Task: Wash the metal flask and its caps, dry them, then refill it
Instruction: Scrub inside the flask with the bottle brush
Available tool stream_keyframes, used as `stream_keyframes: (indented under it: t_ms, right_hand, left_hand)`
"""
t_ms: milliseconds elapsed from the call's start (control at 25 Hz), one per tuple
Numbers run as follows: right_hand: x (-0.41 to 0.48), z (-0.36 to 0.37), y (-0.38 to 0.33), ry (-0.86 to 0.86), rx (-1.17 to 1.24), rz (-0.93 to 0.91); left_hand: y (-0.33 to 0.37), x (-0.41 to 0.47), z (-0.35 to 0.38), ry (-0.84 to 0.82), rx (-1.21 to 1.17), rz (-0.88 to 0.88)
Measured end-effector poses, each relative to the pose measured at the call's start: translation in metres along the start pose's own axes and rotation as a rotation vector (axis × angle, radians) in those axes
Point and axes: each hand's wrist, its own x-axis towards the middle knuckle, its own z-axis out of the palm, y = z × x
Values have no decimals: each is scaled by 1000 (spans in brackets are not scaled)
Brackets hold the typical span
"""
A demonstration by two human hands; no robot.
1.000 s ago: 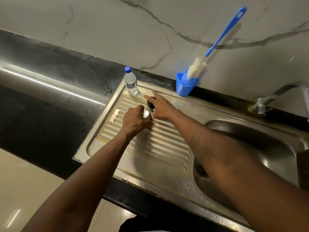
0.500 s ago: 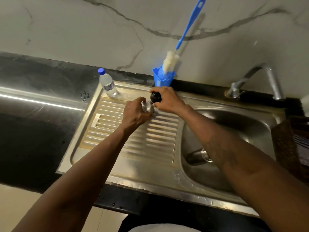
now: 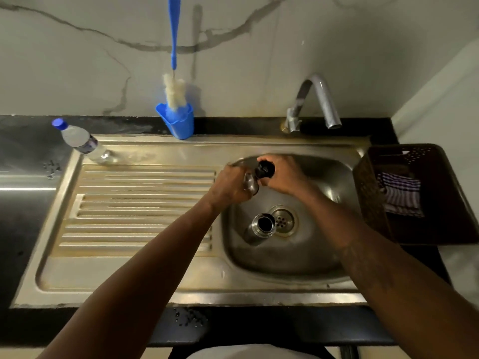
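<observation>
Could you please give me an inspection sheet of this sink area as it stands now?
Surface: steel sink unit, ribbed draining board, black counter.
Job's things: metal flask uncapped in the basin beside the drain; metal cap and black cap held above.
Clutter: water bottle, bottle brush in blue holder, dark basket holding striped cloth.
Hands: left hand grips metal cap; right hand grips black cap.
Cables: nothing seen.
Surroundings: marbled wall; tap, no water seen running.

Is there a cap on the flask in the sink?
No, the flask in the sink shows an open, dark mouth beside the drain.
</observation>
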Motion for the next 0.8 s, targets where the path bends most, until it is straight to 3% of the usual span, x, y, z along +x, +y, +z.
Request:
stream_keyframes:
  t_ms: [240,800]
  right_hand:
    - [-16,68,62,-146,37,65]
    - [-8,121,94,-235,-4,50]
  left_hand:
    - [-23,0,73,-275,114,-202]
    - [-47,8,135,-384,199,-188]
